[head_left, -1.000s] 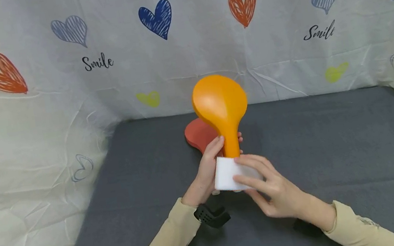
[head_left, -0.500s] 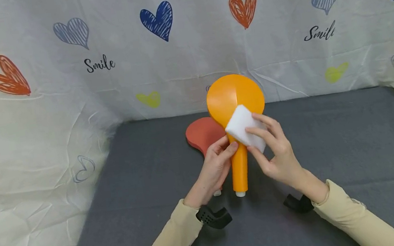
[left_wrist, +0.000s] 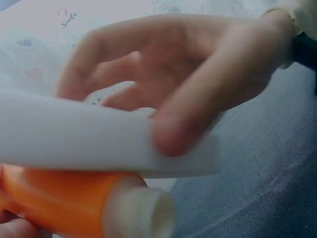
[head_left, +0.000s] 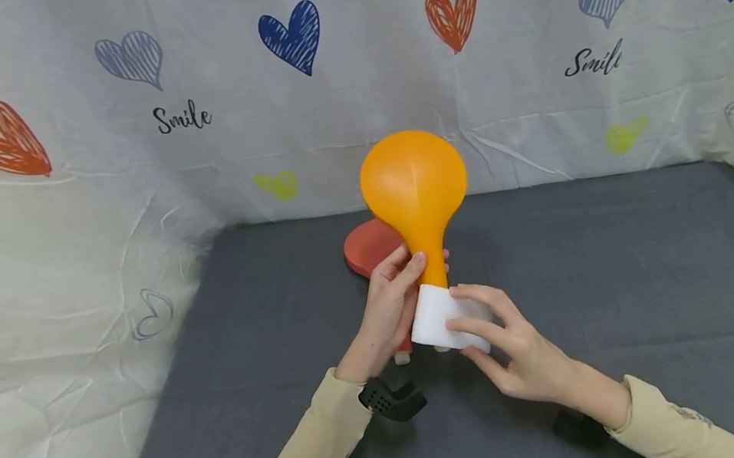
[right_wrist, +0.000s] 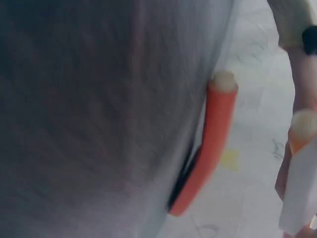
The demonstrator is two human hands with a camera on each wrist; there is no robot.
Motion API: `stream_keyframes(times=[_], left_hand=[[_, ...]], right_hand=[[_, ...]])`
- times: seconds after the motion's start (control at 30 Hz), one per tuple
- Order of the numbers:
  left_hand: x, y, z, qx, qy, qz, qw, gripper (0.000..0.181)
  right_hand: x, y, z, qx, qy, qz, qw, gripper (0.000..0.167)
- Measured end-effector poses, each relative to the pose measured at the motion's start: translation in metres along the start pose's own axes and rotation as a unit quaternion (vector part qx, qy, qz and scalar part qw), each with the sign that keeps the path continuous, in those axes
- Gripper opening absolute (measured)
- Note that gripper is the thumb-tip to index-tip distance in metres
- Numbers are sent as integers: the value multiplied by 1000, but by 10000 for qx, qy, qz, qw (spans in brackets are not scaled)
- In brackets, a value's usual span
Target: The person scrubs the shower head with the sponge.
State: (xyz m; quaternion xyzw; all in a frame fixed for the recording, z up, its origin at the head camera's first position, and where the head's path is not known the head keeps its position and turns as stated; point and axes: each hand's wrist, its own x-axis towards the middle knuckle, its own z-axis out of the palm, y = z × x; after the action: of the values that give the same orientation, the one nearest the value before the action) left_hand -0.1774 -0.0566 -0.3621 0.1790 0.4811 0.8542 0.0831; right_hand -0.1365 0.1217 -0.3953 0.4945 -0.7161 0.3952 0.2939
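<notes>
An orange paddle-shaped thing (head_left: 412, 180), with a broad rounded head and a straight handle, is held up by my left hand (head_left: 385, 312), its fingers and thumb round the neck. My right hand (head_left: 530, 358) pinches a white sponge block (head_left: 436, 316) between thumb and fingers, against the lower handle. In the left wrist view the sponge (left_wrist: 99, 131) lies along the handle, which ends in a pale cap (left_wrist: 148, 210). Behind my left hand, a red thing of the same shape (head_left: 365, 246) lies on the table, partly hidden. What the orange head's far side looks like is hidden.
A dark grey cloth (head_left: 625, 288) covers the table. Behind and at the sides hangs a pale curtain (head_left: 383, 87) printed with hearts and lettering. In the right wrist view the red thing (right_wrist: 215, 126) shows a dark underside. Black straps circle my wrists.
Half a second ago the sponge was up at the orange neck; my right hand has drawn it down to the handle. The orange head has shifted slightly left. The red thing stays put.
</notes>
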Motion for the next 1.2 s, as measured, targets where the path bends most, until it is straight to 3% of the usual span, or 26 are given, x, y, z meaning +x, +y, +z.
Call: stream_keyframes(times=[0.13, 0.33, 0.53, 0.7, 0.87, 1.03, 1.1, 1.2], left_hand=[[-2, -1, 3, 41, -50, -44, 10000, 43], [-3, -3, 9, 140, -221, -244, 9994, 38], [-2, 2, 7, -109, 62, 29, 9999, 38], [-1, 6, 6, -130, 67, 273, 9995, 40], [-2, 6, 9, -158, -66, 165, 9997, 41], [-5, 2, 12, -229, -294, -72, 9993, 38], [-4, 1, 12, -255, -290, -98, 9992, 38], [-3, 1, 10, -243, -205, -32, 9995, 38]], right_hand=[[18, 9, -6, -218, 327, 81, 9992, 30], [43, 23, -16, -569, 766, 768, 9925, 36], [22, 5, -6, -19, 420, 725, 9965, 30], [4, -11, 3, 284, 242, 914, 9951, 33], [18, -1, 1, 241, 692, 1295, 9889, 37], [34, 13, -5, 810, 1219, 2012, 9685, 52], [35, 14, -6, 1016, 1231, 2088, 9648, 52], [29, 9, -5, 1182, 928, 2054, 9671, 52]])
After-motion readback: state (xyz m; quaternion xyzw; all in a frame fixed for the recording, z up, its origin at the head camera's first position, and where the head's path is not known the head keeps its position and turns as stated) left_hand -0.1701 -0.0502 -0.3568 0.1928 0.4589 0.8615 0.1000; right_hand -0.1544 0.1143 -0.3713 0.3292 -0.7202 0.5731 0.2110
